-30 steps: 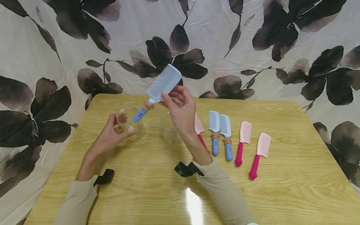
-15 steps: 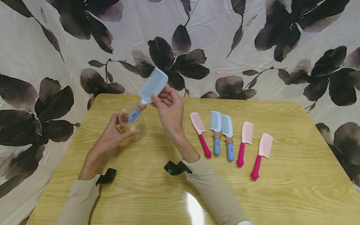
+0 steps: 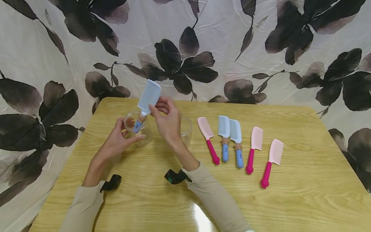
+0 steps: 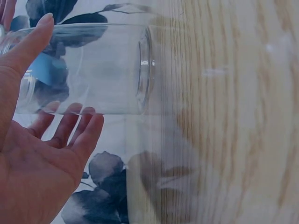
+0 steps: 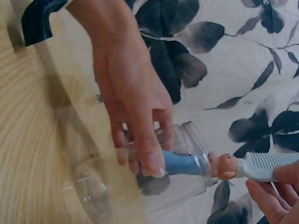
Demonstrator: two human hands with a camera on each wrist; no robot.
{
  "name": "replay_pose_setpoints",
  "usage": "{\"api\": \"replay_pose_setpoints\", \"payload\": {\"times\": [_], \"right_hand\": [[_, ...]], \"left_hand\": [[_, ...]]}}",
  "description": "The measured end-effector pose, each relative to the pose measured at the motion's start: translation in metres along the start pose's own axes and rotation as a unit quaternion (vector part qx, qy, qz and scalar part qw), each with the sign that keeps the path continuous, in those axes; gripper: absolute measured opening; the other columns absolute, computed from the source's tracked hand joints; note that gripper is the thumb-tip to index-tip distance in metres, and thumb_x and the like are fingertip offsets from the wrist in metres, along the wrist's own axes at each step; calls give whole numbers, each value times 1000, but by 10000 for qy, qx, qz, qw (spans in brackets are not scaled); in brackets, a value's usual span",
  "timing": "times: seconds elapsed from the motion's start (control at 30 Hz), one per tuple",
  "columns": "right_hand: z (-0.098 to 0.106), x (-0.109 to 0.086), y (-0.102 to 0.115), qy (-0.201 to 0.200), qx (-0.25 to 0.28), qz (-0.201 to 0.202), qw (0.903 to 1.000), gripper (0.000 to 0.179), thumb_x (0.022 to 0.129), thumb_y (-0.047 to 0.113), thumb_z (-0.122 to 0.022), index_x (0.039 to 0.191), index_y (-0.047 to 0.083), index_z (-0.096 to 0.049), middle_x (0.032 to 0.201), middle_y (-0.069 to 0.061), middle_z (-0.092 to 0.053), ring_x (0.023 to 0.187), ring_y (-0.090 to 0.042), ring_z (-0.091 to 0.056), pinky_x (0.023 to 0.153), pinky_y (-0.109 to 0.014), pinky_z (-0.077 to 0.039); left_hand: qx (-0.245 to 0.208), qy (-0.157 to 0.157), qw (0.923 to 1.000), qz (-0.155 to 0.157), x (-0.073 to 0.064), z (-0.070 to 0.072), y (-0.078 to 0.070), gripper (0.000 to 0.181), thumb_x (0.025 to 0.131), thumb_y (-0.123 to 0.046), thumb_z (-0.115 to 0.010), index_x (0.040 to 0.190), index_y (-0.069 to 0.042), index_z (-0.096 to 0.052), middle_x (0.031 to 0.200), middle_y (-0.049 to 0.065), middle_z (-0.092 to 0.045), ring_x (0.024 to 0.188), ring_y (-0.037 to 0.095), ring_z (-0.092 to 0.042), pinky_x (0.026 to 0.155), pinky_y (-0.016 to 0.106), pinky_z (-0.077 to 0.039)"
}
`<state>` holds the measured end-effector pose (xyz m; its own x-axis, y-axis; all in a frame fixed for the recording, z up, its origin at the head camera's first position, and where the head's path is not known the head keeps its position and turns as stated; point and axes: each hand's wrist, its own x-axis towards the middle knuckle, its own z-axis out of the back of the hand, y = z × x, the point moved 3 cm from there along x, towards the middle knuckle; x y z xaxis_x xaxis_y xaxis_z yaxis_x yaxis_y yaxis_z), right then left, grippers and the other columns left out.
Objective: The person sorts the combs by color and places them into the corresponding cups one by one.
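Note:
My left hand (image 3: 114, 140) holds a clear plastic jar (image 3: 145, 137) on the table, thumb on one side and fingers on the other. Between thumb and fingers, my right hand (image 3: 168, 122) pinches a light blue comb (image 3: 150, 96) by its toothed head, tilted with the handle down. The darker blue handle (image 5: 182, 163) is inside the jar mouth, and the small brown figure (image 5: 228, 166) on its neck is right at the rim in the right wrist view. In the left wrist view the blue handle end (image 4: 49, 70) shows through the jar wall, well above the base.
A second clear jar (image 3: 186, 130) stands behind my right wrist, partly hidden. To the right lie a pink comb (image 3: 205, 129), two blue combs (image 3: 223, 127) (image 3: 235, 132) and two more pink combs (image 3: 256, 138) (image 3: 276, 151). Floral cloth (image 3: 226, 38) hangs behind the wooden table (image 3: 145, 199).
My right hand has moved left and down with the blue comb, bringing its handle from above the jar into the mouth. My left hand has stayed around the jar.

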<state>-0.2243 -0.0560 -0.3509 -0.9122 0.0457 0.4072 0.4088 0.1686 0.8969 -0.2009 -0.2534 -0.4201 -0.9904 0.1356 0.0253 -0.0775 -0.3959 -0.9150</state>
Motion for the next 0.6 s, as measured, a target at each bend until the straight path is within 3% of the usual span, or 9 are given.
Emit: {"api": "replay_pose_setpoints", "payload": {"times": [0.23,0.6], "right_hand": [[-8,0,-3,167,-340,96,9992,21,92,-7,-72,111,-9,-62,101,-23,-71,87,-24,-72,75,-26,-62],[-17,-3,-11,300,-747,22,9968,20,92,-5,-73,110,-7,-64,100,-20,-72,87,-22,-72,78,-23,-60]], "left_hand": [[62,4,10000,17,0,0,2,75,91,-21,-82,137,2,-27,138,23,-37,137,38,-37,118,66,-25],[36,88,9999,91,0,1,2,80,91,-22,-82,142,0,-24,145,24,-35,142,38,-34,119,64,-24]]}}
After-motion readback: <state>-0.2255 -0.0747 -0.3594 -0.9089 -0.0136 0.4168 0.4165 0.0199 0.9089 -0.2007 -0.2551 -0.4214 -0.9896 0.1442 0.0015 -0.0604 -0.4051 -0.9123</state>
